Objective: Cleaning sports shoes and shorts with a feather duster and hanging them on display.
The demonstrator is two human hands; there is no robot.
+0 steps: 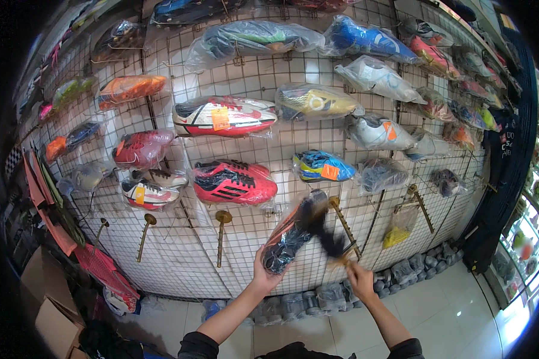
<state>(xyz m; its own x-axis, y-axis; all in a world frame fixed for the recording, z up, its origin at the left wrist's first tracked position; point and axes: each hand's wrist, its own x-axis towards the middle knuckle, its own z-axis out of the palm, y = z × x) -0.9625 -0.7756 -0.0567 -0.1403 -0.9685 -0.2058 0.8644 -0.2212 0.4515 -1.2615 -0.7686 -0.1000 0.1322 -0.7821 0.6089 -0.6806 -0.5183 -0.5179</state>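
Note:
My left hand (266,274) is closed round the lower end of a dark shoe in clear plastic wrap (283,244), which is held tilted in front of the wall grid. My right hand (360,281) grips the short brownish handle of a black bristled duster (330,240). Motion smears the duster's bristles, and they overlap the shoe's upper end; whether they touch it I cannot tell. Closest above the hands hang a wrapped red shoe with black stripes (235,182) and a wrapped blue and yellow shoe (322,166).
Wire grid (203,263) covers the wall, holding several wrapped shoes. Bare metal hooks (221,236) jut out at hand height. Grey dumbbells (317,299) line the wall's foot. Cardboard boxes (58,326) stand at lower left, and a glass display case (530,239) is at right.

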